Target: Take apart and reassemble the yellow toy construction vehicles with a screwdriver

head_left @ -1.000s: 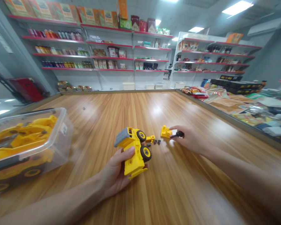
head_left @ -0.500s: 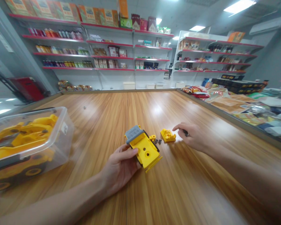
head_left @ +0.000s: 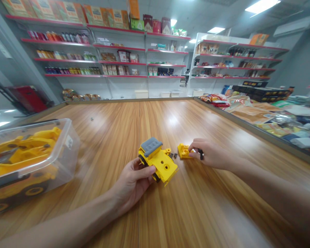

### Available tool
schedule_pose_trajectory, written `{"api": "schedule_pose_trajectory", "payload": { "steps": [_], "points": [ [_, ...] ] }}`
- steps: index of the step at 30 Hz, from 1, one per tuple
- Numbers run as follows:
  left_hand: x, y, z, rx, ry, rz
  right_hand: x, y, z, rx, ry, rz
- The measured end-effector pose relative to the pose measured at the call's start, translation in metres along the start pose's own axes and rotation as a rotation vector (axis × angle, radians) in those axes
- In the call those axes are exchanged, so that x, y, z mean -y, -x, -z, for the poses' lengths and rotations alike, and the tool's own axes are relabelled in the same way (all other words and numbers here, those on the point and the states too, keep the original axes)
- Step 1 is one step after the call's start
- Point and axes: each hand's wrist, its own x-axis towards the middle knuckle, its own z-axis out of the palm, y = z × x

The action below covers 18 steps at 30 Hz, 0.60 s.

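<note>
My left hand grips a toy truck by its side, thumb on the yellow body. The truck has a grey upper piece, dark wheels and two round holes in its flat yellow face; it is tilted above the table. On the table to its right lies a yellow plastic toy part. The thumb and fingertips of my right hand close on that part's right end. A small black piece is tucked in the same hand; its kind is unclear. Small dark screws and another yellow piece lie between.
A clear plastic box of yellow toy vehicle parts stands at the left on the wooden table. Tiny bits lie farther back. Packaged goods are heaped beyond the right edge. Stocked shelves stand behind.
My right hand has moved slightly left and down, its fingers closing on the yellow part. The truck in my left hand has turned a little, showing more of its dark wheels.
</note>
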Motion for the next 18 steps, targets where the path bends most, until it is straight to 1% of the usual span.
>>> {"api": "schedule_pose_trajectory", "payload": {
  "steps": [5,11,15,18],
  "points": [
    [0.000,0.001,-0.002,-0.007,0.003,-0.027,0.002,0.002,0.006,0.039,-0.007,0.015],
    [-0.001,0.002,-0.003,-0.013,-0.015,-0.033,0.012,0.001,0.002,-0.002,0.011,-0.020],
    [0.001,0.002,-0.001,-0.028,-0.027,-0.042,0.007,0.000,-0.003,-0.024,0.019,-0.033],
    [0.002,0.002,0.000,-0.009,-0.046,-0.039,0.003,0.000,-0.002,-0.050,0.012,-0.035]
  ]
}}
